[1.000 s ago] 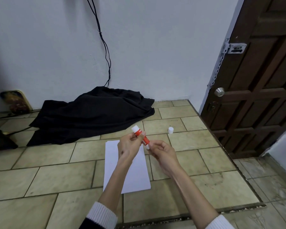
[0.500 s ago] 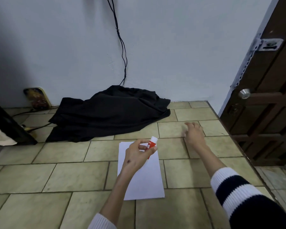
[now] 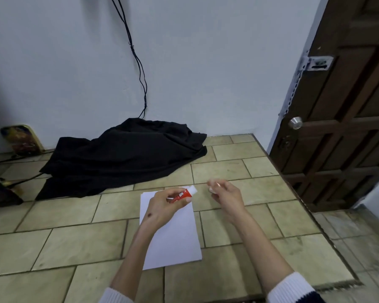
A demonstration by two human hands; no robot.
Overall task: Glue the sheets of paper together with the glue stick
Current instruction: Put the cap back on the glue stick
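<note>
Blurred, right hand (image 3: 224, 194) pinches a small white cap (image 3: 212, 190); left hand (image 3: 164, 205) grips glue stick (image 3: 183, 194).

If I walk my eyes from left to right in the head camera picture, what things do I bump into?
Colourful rounded picture frame → crumpled black cloth → white paper sheet → right hand → round silver doorknob on the brown wooden door.

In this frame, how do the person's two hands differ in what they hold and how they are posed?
The left hand grips the red glue stick over the white paper; the right hand pinches a small white cap at blurred fingertips.
The left hand hovers above the sheet; the right hand is over bare floor tiles, right of the paper.
Both are raised off the floor, with white cuffs showing.
</note>
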